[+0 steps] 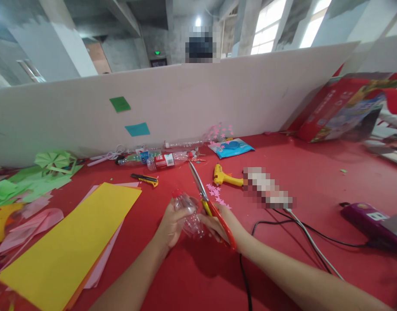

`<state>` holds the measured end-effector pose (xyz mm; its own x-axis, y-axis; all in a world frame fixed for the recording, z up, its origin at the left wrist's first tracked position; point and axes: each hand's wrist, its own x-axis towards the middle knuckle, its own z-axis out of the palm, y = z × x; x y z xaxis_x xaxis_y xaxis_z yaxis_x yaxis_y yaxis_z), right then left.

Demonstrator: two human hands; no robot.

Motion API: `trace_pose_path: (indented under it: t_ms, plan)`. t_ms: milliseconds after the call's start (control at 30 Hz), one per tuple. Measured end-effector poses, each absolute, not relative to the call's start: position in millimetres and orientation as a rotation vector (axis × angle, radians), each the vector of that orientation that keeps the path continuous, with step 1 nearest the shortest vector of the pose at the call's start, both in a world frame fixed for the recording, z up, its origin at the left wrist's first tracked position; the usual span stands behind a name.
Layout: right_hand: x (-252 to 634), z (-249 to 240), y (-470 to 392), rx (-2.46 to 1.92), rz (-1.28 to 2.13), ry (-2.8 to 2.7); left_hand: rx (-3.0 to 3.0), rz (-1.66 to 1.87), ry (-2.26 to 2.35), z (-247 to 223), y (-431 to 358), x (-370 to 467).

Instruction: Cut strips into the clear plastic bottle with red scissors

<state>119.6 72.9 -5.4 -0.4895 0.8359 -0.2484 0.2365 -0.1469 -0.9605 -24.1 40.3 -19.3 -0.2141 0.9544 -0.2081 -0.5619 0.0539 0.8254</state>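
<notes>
A clear plastic bottle [189, 218] with a red cap is gripped by my left hand [173, 222], its cap end tilted away from me. My right hand [222, 222] is closed round a pair of scissors [220, 218] with red and yellow handles. The scissor blades point up and away, close together, and do not touch the bottle. My right fingers are right beside the bottle; whether they touch it I cannot tell. Just beyond the right hand lie pink paper stars [217, 194] on the red table [172, 280].
At left are yellow paper sheets [78, 242], green paper [52, 164] and a box cutter [144, 179]. Several bottles, one with a red label [164, 161], lie by the white partition [185, 103]. A yellow glue gun [227, 177], a blue packet [232, 148] and cables [302, 224] are on the right.
</notes>
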Motion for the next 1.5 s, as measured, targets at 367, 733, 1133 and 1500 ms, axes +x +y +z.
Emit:
trace_pose_path:
  t_ms: [367, 733, 1133, 1500]
  plan:
    - [115.7, -5.5, 71.0, -1.249, 1.690, -1.705, 0.561, 1.448, 0.935, -16.8, 36.3, -20.2]
    - [132.5, -3.1, 77.8, -1.126, 1.730, -1.833, 0.328, 1.814, 1.002, -15.5, 52.6, -51.8]
    - [152.5, 2.1, 73.3, -1.106, 1.798, -2.406, 0.303, 2.057, 0.926, -13.2, 63.6, -96.3]
    - [141.1, 6.4, 63.4, -1.107, 1.967, -2.211, 0.447, 2.038, 0.978, -9.3, 58.5, -84.4]
